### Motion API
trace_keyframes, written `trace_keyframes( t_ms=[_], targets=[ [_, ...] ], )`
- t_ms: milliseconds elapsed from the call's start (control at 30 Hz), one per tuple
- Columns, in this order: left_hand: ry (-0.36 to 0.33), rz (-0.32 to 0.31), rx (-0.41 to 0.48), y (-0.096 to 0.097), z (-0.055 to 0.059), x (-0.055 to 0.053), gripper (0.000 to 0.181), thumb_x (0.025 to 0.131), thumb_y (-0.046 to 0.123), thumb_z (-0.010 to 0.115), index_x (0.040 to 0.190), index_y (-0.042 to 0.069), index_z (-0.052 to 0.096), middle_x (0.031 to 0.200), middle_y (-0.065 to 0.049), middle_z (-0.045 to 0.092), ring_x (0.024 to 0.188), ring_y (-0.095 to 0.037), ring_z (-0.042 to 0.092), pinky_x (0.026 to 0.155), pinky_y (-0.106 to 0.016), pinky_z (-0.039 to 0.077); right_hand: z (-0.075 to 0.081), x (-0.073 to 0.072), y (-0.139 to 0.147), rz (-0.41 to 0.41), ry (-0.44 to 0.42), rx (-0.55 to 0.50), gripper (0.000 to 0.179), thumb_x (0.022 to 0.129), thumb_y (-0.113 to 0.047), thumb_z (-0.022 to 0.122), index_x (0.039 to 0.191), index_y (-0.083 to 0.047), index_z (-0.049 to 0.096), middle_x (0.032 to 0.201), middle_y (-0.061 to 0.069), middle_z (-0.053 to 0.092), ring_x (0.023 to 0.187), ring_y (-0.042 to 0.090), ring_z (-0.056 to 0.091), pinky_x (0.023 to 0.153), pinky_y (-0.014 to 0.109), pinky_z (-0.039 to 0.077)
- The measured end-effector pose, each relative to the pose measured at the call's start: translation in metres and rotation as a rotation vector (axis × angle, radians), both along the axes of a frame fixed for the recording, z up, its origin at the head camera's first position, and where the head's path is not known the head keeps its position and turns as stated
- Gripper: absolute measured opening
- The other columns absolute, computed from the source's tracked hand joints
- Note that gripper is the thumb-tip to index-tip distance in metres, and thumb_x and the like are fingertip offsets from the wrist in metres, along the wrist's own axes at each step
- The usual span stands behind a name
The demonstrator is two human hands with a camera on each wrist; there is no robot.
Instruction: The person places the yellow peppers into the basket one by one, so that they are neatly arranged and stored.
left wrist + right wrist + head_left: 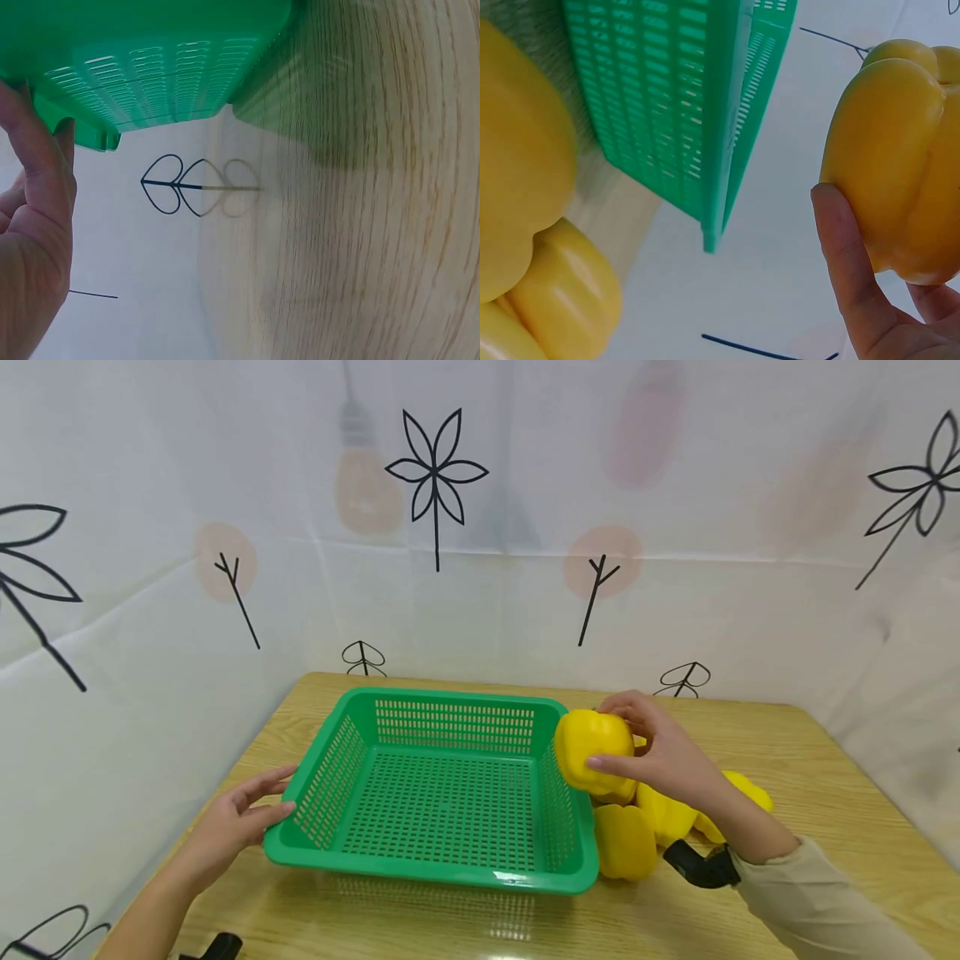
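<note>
My right hand (648,752) holds a yellow bell pepper (591,747) over the right rim of the green plastic basket (442,874). In the right wrist view the thumb presses the side of that pepper (892,157), with other fingers partly hidden behind it. At the basket's left side my left hand (228,822) grips the rim, thumb on the edge. The left wrist view shows a fingertip of that hand (37,180) tucked under the rim. Inside, the basket's slotted floor shows bare.
More yellow bell peppers lie right of the basket, one close against its wall (625,843), others (663,814) under my right forearm. The wooden table (817,793) reaches back to a white cloth (510,627) printed with plants.
</note>
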State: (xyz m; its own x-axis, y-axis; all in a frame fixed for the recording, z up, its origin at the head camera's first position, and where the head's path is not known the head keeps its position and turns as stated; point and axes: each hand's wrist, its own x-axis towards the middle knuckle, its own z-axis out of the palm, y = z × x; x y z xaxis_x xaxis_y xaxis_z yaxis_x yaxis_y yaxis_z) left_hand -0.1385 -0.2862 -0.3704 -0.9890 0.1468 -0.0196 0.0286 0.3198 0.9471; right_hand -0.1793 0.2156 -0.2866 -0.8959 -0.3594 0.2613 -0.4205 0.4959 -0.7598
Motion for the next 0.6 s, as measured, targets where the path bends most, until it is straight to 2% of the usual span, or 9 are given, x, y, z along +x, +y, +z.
trace_keyframes(
  t_ms=[133, 367, 600],
  targets=[
    [0.000, 0.000, -0.002, 0.000, 0.000, 0.000, 0.056, 0.094, 0.020, 0.057, 0.144, 0.010, 0.035, 0.129, -0.012, 0.043, 0.095, -0.014, 0.062, 0.070, -0.039, 0.052, 0.001, -0.004, -0.004, 0.022, 0.008, -0.022, 0.047, 0.081, -0.016, 0.074, 0.118, -0.009, 0.045, 0.114, 0.011, 0.052, 0.105, 0.035, 0.052, 0.076, 0.036, 0.051],
    [0.008, 0.005, -0.011, -0.001, 0.001, 0.002, 0.055, 0.095, 0.020, 0.057, 0.144, 0.008, 0.034, 0.134, -0.022, 0.037, 0.096, -0.009, 0.060, 0.071, -0.038, 0.052, 0.002, -0.010, -0.016, 0.041, -0.004, -0.057, 0.046, 0.080, -0.018, 0.075, 0.115, -0.011, 0.047, 0.110, 0.010, 0.056, 0.105, 0.034, 0.053, 0.077, 0.038, 0.051],
    [0.002, 0.004, -0.013, 0.002, 0.003, 0.002, 0.056, 0.095, 0.020, 0.057, 0.144, 0.008, 0.034, 0.136, -0.023, 0.034, 0.093, -0.012, 0.061, 0.069, -0.038, 0.052, 0.004, -0.015, -0.026, 0.055, -0.012, -0.080, 0.045, 0.080, -0.018, 0.074, 0.115, -0.011, 0.046, 0.108, 0.012, 0.058, 0.104, 0.034, 0.053, 0.076, 0.038, 0.050]
  ],
)
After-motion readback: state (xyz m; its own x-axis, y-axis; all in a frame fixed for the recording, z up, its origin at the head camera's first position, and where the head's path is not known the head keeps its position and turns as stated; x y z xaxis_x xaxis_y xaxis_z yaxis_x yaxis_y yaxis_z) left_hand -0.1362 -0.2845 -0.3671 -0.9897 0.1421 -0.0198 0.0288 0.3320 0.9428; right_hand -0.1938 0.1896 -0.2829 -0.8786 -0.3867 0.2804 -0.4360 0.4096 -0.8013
